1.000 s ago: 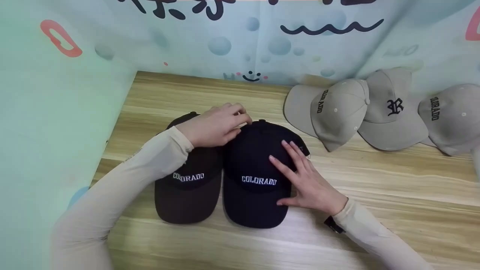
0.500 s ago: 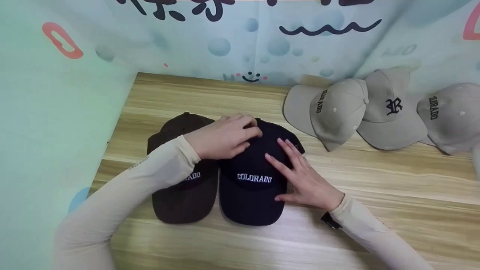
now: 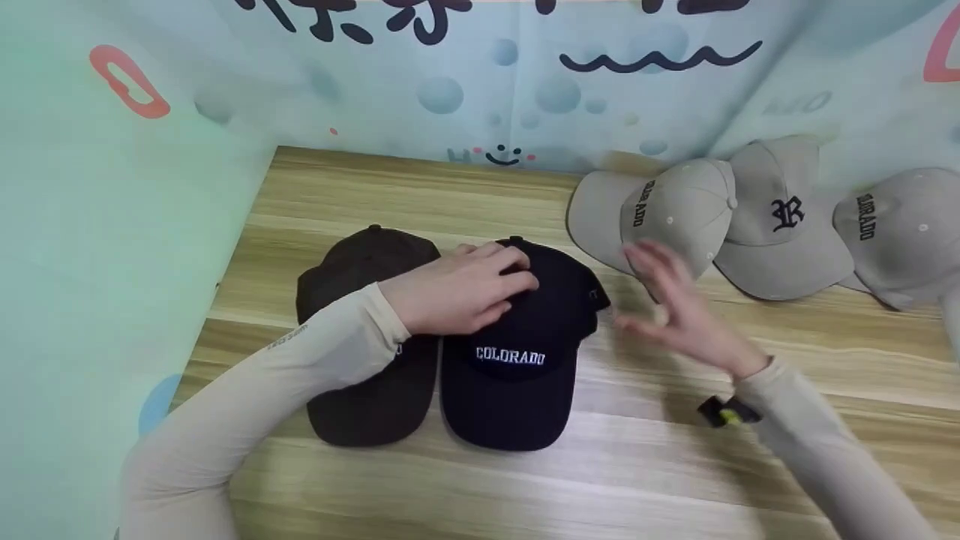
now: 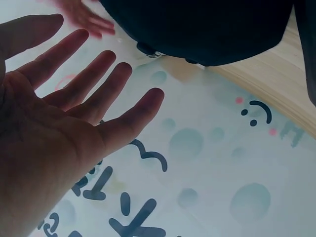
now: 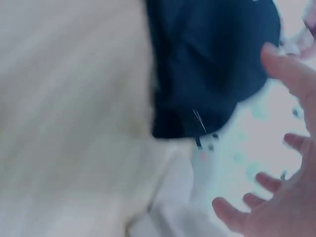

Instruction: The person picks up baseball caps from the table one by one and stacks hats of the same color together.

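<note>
Two dark baseball caps lie side by side on the table, brims toward me: a brown cap [image 3: 367, 416] on the left and a navy cap [image 3: 510, 405] lettered COLORADO. My left hand [image 3: 465, 292] hovers over the crown of the navy cap, its forearm crossing the brown one and hiding most of its lettering. Spread fingers of the left hand [image 4: 59, 128] show in the left wrist view, apart from the navy cap [image 4: 207, 29]. To the right of the navy cap my right hand [image 3: 682, 311] is in the air, blurred, holding nothing. Its fingers are loosely spread in the right wrist view.
Beige caps stand at the back right: one brim-left [image 3: 682, 217], a cap with a monogram [image 3: 787, 262], and another lettered cap [image 3: 911, 232] by the frame's edge. A printed curtain [image 3: 420, 120] hangs behind the wooden table [image 3: 360, 176].
My right hand has let go of the navy cap's side and moved right toward the beige caps. The left hand has shifted right and slightly nearer over the navy crown.
</note>
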Tool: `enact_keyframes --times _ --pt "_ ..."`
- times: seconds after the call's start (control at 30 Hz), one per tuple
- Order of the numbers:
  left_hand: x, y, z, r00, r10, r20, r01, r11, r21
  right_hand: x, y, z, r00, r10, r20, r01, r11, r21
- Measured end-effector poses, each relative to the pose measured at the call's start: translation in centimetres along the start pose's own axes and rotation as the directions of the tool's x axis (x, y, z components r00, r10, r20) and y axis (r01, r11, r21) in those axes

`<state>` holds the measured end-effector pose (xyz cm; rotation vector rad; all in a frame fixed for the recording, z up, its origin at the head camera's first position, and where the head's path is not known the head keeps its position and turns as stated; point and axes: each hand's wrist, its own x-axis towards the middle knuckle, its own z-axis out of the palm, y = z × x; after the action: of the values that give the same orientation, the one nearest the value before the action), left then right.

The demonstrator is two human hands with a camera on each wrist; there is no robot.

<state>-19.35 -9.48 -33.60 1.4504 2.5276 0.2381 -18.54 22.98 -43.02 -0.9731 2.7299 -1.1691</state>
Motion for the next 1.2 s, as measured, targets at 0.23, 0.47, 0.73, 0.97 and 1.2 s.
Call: enact_keyframes --times 0.23,0.47,0.73,0.97,1.2 --pt "0.7 0.9 0.5 0.998 0.051 -0.027 -0.051 0.999 0.001 1.1 2.7 -6.6 0.919 0.343 -0.194 -0.330 0.939 0.096" --pt "1.5 2.5 1.0 0.995 0.097 0.000 -0.097 0.995 0.024 1.6 5.3 -8.5 0.749 0.650 -0.131 -0.521 0.700 0.489" --pt "2.3 4.1 0.7 0.994 0.112 0.005 -0.113 0.992 0.058 2.4 6.2 -8.6 0.676 0.736 -0.018 -0.378 0.368 0.849" --pt "2.6 3.9 0.3 0.982 0.160 -0.103 -0.152 0.985 0.083 4.0 4.3 -10.0 0.666 0.745 0.038 -0.274 0.196 0.941" --pt "2.7 3.7 0.3 0.971 0.188 -0.148 -0.178 0.981 0.080 4.4 0.8 -12.5 0.744 0.669 0.006 -0.482 0.529 0.699"
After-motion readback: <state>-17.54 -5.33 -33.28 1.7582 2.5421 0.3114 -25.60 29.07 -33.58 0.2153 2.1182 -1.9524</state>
